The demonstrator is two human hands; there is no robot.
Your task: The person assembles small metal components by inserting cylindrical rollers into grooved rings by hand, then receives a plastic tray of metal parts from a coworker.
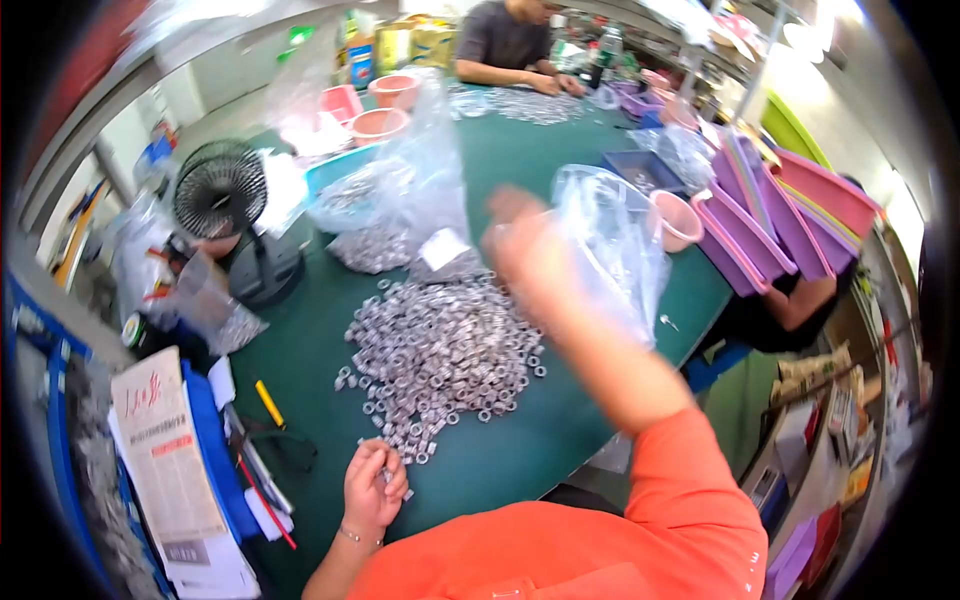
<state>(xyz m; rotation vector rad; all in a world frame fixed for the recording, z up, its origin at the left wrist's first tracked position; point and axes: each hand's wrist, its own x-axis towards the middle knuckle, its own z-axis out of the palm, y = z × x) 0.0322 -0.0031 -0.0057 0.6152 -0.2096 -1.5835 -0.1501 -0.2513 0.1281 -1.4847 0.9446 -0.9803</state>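
Note:
A large pile of small grey metal rings (pixel 440 345) lies on the green table in front of me. At its near edge my left hand (pixel 372 487) is closed, fingers curled around small metal rings, with bits of grey metal showing at the fingertips. My right hand (pixel 520 235) is stretched out beyond the pile, smeared by motion, so its fingers cannot be made out. Beside it stands a clear plastic bag (pixel 610 240) with small pieces inside. Behind the pile sits another clear bag (pixel 425 170) with grey parts and a white label (pixel 443 249).
A black fan (pixel 220 190), papers (pixel 165 430) and a yellow marker (pixel 269 403) are on the left. Pink and purple bins (pixel 770 220) stack at the right, near a pink cup (pixel 677 222). Across the table (pixel 500 150) a person (pixel 505 45) handles parts; another person's arm (pixel 800 300) shows at right.

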